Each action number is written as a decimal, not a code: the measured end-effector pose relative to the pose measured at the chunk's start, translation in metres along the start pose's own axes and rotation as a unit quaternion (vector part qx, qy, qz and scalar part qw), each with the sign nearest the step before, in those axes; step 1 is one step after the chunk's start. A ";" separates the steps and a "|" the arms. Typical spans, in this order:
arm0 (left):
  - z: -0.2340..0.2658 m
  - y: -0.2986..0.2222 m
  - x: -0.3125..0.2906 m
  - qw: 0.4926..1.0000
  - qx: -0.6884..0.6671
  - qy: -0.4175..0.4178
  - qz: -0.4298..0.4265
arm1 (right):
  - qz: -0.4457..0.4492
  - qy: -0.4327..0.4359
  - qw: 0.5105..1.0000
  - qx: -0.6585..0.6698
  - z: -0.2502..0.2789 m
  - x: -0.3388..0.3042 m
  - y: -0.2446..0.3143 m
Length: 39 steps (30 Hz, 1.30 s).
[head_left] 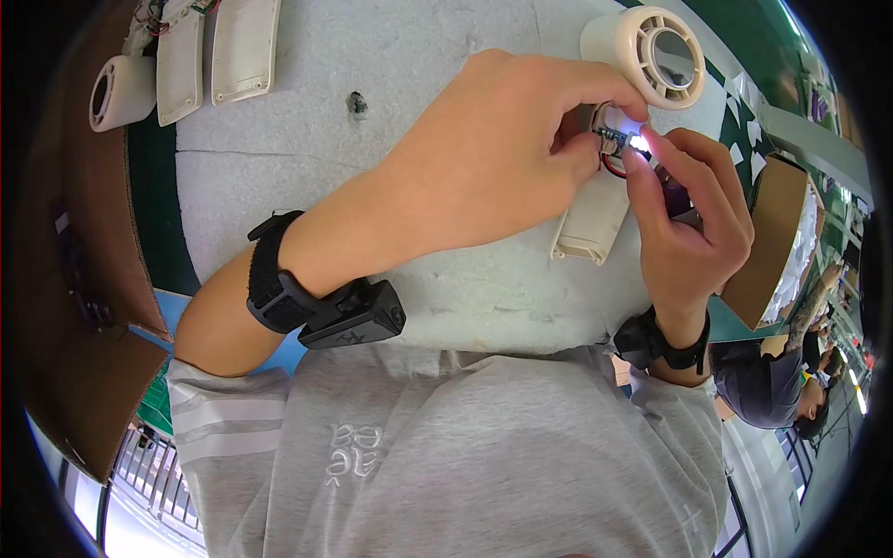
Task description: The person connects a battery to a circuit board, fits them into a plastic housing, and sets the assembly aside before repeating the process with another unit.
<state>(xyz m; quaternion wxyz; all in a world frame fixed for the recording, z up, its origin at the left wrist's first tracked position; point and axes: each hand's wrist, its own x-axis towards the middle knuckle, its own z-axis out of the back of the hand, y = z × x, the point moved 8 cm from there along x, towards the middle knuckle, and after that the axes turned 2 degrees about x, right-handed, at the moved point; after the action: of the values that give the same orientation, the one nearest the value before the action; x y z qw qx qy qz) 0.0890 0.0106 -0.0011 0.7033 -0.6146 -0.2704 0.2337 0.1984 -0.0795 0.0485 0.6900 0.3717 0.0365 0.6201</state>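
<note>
My left hand (512, 149) reaches across to the far right with thumb and forefinger pinched on a small circuit board (611, 141). A bright bluish-white light (639, 143) glows at the board's right end. There my right hand (693, 214) closes its thumb and forefinger on the same board. A dark purple object (675, 192), perhaps a battery, shows partly under the right fingers. Red wire (613, 167) curves below the board. Just beneath lies a cream handle shell (593, 221), its upper part hidden by my hands. Beyond them rests a round cream fan head (642, 58) with a slotted rim.
A white foam mat (307, 172) covers the green table. At far left lie another fan head (124, 93) and two cream shell halves (181, 74). Cardboard boxes flank the mat, the right box (767, 242) holding white pieces. Another person (758, 383) is at far right.
</note>
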 end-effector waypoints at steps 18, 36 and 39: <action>-0.004 -0.022 0.002 0.974 0.169 0.048 -0.146 | -0.311 0.117 0.931 0.154 -0.013 -0.007 -0.040; 0.015 -0.008 0.005 0.991 -0.027 0.036 0.125 | -0.029 0.136 0.990 0.032 0.008 0.008 -0.019; 0.022 -0.009 0.000 0.995 0.080 -0.060 -0.009 | 0.033 0.131 0.990 -0.026 0.009 0.014 -0.009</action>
<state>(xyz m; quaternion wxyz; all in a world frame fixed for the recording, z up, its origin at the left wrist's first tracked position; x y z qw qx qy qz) 0.0746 0.0254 0.0102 0.7347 -0.5386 -0.2985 0.2847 0.2136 -0.0711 0.0553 0.6679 0.2703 0.0987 0.6863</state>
